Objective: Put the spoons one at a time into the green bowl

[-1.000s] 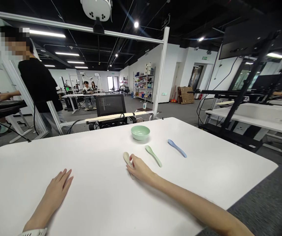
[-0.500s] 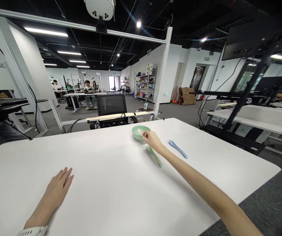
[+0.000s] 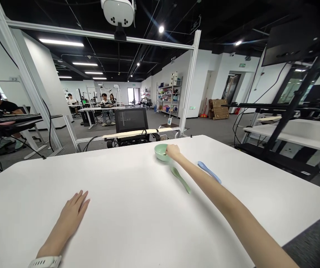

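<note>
The right hand (image 3: 173,151) reaches over a pale green bowl (image 3: 161,152), just left of its fingers, which hide the inside, so I can't tell whether they're closed on anything. A clumsy lift could tip the bowl or catch the green spoon (image 3: 180,179) just below the fingers. The left hand (image 3: 73,214) lies open on the bench (image 3: 137,208).

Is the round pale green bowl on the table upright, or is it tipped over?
Upright: the round pale green bowl rests on its base, rim facing up.
</note>
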Demonstrator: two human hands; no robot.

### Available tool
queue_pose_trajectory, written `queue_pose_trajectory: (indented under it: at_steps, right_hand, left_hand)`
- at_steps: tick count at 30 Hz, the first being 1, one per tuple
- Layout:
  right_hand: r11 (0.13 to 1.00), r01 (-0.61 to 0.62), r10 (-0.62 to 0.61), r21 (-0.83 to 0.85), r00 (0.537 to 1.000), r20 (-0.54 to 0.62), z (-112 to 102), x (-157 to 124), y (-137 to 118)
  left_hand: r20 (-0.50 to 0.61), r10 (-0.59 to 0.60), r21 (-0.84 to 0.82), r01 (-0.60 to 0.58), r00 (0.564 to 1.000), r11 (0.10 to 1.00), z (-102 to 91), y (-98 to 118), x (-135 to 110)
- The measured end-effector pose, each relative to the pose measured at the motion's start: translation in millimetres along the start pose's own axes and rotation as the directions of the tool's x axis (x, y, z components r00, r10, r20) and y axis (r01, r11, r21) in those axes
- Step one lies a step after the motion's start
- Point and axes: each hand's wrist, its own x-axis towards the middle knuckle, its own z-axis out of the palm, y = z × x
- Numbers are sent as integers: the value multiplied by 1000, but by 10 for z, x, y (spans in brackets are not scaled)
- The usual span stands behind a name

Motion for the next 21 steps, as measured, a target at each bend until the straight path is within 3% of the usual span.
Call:
queue_pose_trajectory:
  at_steps: [6,11,15,21]
  right_hand:
    - [1000,-6,6,18,1000,-17,-33,-47,115]
    - [992,34,-22,120,994,-106,-53,-307,448]
    - [953,122,-66,279,977,-202,206,-633,780]
    - [908,205,-158,366,975,-155,746,-1039,1138]
  left_hand:
    - [-21,13,-9,-13,1000,1000,-11,-2,-9]
    - [-48,22,1,-22,999,1000,31,-23,5]
    - [-83,45,20,-44,996,999,63,-52,20]
    - [-61,23,12,-22,998,1000,79,-54,8]
